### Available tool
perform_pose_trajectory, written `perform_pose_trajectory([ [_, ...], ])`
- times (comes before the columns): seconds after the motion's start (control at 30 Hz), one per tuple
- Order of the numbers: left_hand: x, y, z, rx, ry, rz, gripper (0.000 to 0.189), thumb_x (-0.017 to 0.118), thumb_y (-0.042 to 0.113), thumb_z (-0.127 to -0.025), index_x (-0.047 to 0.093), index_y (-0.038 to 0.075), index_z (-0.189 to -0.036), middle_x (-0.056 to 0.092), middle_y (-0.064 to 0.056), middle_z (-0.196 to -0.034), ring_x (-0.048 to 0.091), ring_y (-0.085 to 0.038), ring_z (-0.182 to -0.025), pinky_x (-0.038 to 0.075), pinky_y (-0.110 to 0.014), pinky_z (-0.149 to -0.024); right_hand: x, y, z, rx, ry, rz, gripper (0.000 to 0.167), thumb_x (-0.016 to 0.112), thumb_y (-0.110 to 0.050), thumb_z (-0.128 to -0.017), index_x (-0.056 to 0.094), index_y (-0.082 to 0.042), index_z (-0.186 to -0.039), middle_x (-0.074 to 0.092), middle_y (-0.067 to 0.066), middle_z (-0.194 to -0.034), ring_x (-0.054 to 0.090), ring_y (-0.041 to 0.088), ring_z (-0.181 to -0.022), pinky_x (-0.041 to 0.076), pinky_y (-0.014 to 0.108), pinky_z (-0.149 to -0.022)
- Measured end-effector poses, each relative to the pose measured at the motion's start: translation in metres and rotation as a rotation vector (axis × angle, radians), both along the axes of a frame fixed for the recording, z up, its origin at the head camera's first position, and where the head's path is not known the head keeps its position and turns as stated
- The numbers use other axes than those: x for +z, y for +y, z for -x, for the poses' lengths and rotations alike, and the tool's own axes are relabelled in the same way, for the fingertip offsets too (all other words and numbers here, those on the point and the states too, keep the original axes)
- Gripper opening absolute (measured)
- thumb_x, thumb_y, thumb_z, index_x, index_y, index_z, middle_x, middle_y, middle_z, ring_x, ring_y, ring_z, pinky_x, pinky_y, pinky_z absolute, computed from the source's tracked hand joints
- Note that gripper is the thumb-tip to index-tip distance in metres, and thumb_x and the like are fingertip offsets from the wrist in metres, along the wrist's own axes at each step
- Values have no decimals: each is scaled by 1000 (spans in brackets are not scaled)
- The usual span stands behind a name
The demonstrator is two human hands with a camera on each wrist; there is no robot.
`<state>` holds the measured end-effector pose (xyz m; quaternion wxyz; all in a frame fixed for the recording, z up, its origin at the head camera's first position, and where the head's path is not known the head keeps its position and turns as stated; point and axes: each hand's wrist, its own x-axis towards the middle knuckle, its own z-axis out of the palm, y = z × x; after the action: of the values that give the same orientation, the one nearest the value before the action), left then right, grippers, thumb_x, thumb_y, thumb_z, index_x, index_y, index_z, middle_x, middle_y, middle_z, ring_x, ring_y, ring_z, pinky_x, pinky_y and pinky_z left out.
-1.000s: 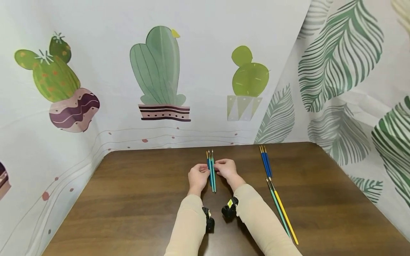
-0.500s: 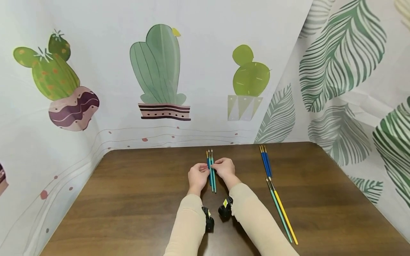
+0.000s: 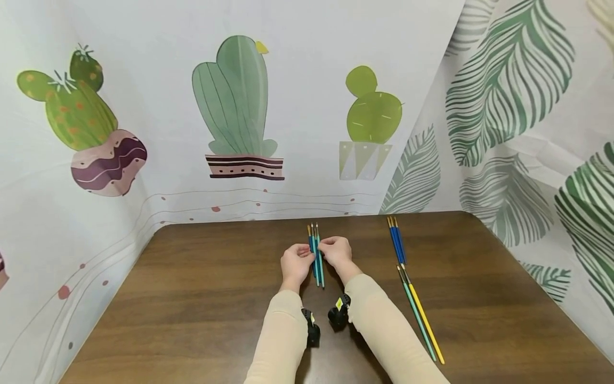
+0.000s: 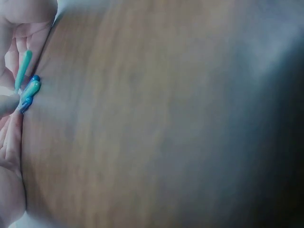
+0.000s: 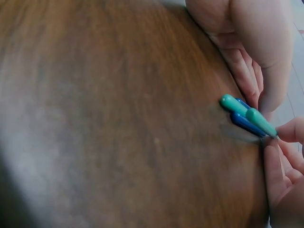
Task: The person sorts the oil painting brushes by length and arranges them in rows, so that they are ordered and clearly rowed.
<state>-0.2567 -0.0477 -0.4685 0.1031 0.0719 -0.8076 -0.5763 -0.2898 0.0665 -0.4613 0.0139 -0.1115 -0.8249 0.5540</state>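
A narrow bundle of blue [image 3: 311, 245] and teal paintbrushes [image 3: 317, 273] lies at the table's middle, bristles pointing away. My left hand [image 3: 296, 262] is at the bundle's left side, thumb and fingertips pinching its edge. On the other side my right hand [image 3: 336, 249] pinches a teal paintbrush [image 3: 322, 273]. The left wrist view shows that teal paintbrush [image 4: 23, 70] angled up, its handle end above the others. In the right wrist view it [image 5: 260, 121] overlaps a blue paintbrush [image 5: 243, 122] and another teal one [image 5: 230, 103]. My fingers hide the mid-handles.
Several blue paintbrushes [image 3: 397, 242] lie together at the right rear of the brown table [image 3: 216, 277]. Nearer me, beside my right sleeve [image 3: 384, 325], are a green paintbrush [image 3: 419, 320] and a yellow paintbrush [image 3: 425, 321]. A patterned cloth [image 3: 307, 106] hangs behind the table.
My right hand has shifted slightly left onto the bundle. The lower ends of the teal paintbrushes stand a little farther apart. My left hand has hardly moved.
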Motion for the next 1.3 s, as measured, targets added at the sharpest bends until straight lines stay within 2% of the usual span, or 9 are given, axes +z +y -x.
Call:
perform_pose_trajectory([
  [0.2, 1, 1, 0, -1, -9, 4, 30, 76, 8, -77, 67, -3, -103, 71, -17, -99, 70, -26, -94, 57, -36, -82, -3, 1, 0, -1, 10, 115, 20, 65, -13, -83, 72, -1, -96, 71, 13, -92, 63, 11, -66, 58, 26, -66],
  [0.43, 0, 2, -2, -10, -28, -18, 33, 76, 7, -77, 65, -2, -107, 70, -17, -102, 69, -27, -97, 57, -35, -83, -4, 3, -3, 19, 20, 203, 22, 63, -7, -83, 70, 3, -100, 70, 17, -93, 61, 11, -63, 56, 24, -62],
  [0.77, 2, 2, -1, -16, -28, -20, 33, 77, 8, -77, 66, -2, -106, 71, -16, -101, 69, -27, -96, 57, -35, -83, -2, 11, 0, 55, -15, 321, 25, 62, -8, -85, 68, 5, -106, 69, 13, -90, 59, 8, -63, 55, 20, -58],
  [0.93, 2, 1, -1, -22, -30, -23, 33, 77, 8, -77, 66, -2, -107, 70, -17, -102, 69, -27, -97, 57, -35, -83, 3, 15, -1, 66, -51, 349, 27, 61, -9, -87, 67, 4, -110, 70, 9, -87, 59, 8, -63, 54, 18, -55],
  [1.3, 3, 0, -2, -30, -28, -32, 34, 76, 7, -77, 65, -3, -107, 70, -17, -103, 68, -27, -99, 56, -36, -84, 10, 32, -3, 85, -92, 336, 29, 59, -11, -87, 66, 0, -113, 69, 5, -87, 59, 7, -64, 52, 19, -55],
])
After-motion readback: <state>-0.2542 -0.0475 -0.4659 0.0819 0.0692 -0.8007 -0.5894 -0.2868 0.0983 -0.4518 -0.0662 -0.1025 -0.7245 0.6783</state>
